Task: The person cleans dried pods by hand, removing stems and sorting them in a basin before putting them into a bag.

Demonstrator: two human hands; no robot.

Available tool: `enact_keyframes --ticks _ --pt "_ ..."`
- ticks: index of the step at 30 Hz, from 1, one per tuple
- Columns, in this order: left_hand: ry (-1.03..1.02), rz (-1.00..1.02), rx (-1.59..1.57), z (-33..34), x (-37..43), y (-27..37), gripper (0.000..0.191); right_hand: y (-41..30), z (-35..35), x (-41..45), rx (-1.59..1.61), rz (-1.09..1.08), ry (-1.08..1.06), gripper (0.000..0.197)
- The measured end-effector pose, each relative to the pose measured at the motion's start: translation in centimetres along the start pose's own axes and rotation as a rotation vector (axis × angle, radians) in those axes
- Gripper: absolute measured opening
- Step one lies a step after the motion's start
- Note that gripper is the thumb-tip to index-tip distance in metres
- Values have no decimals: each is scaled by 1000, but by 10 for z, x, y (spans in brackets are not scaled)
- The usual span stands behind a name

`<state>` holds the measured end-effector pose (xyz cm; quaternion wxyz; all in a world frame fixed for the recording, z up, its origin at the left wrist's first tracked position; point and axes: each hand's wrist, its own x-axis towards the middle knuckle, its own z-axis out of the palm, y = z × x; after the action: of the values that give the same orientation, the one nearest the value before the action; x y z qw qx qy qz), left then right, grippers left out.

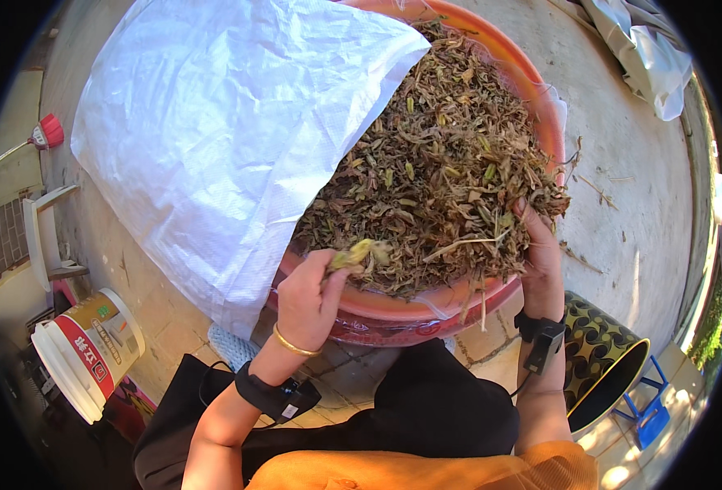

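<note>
A heap of dried brown plant pieces (434, 159), with a few greenish pods among them, fills a large round orange basin (535, 92). Between the thumb and fingers of my left hand (309, 300) is a yellow-green plant piece (361, 252), slightly blurred, above the basin's near rim. My right hand (541, 251) grips a clump of the dried plants (538, 199) at the right rim; most of its fingers are hidden behind the clump. A white woven plastic sheet or sack (214, 122) covers the left side of the basin and hangs over its edge.
To the left lie a white paint bucket (91, 355), a pale wooden stool or chair (45, 239) and a red-bristled broom (47, 131). A patterned bin (606, 355) and a small blue stool (649, 416) are at right. Plant scraps litter the concrete floor (630, 159); grey sheeting (649, 49) lies beyond.
</note>
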<state>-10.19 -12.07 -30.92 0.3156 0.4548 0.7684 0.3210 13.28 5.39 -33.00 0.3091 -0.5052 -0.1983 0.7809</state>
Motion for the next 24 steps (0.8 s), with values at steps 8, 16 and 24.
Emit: enact_keyframes --ticks 8,16,24 --pt "81 -55 -98 -2 1 6 25 7 -8 -7 -22 43 -93 52" --pt "-94 -138 -432 31 60 58 22 10 24 -19 -216 186 -226 58" --pt "-300 -328 -828 50 67 44 26 13 26 -20 -260 99 -302 61"
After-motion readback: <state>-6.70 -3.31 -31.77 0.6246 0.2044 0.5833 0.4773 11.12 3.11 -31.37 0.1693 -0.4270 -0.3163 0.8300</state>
